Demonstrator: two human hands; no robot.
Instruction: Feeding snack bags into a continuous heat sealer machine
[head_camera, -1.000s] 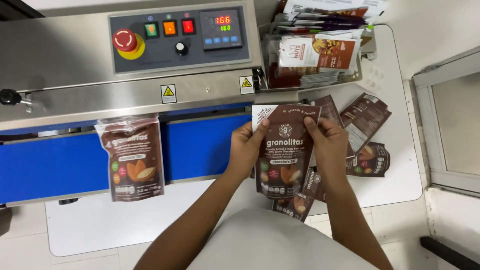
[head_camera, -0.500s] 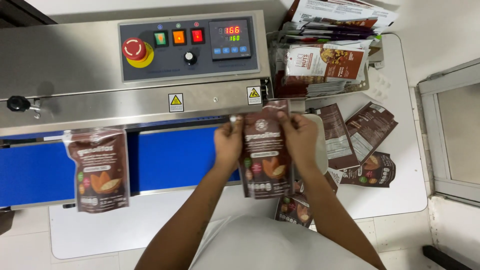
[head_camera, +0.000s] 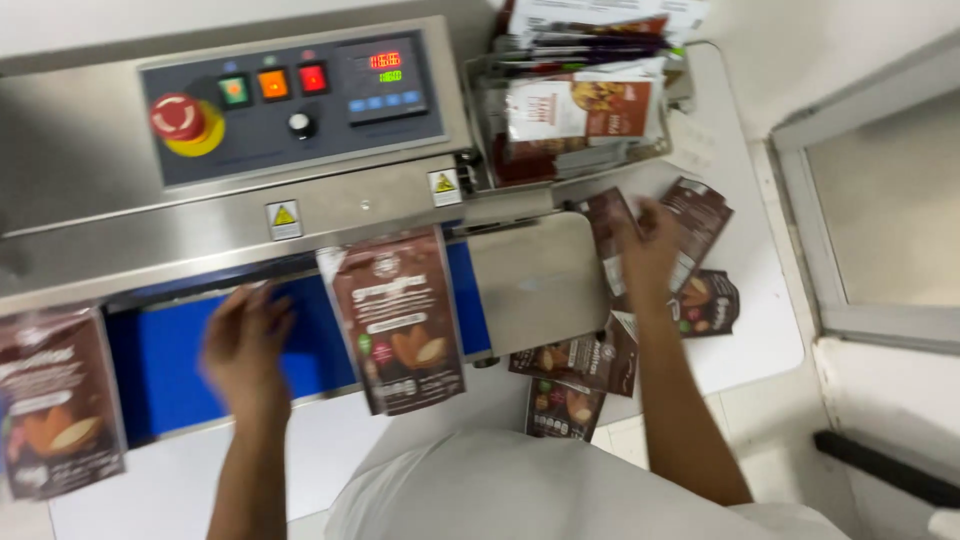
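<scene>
Grey control panel (head_camera: 290, 100) on steel sealer: red round stop button (head_camera: 178, 116), three square lit switches, black knob (head_camera: 298, 124). Wire basket (head_camera: 570, 110) holds stacked flat packets.

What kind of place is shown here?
Probably a small food packing workroom: a steel band sealing machine with a blue conveyor belt carries a brown snack pouch, and more pouches lie on the white table.
</scene>
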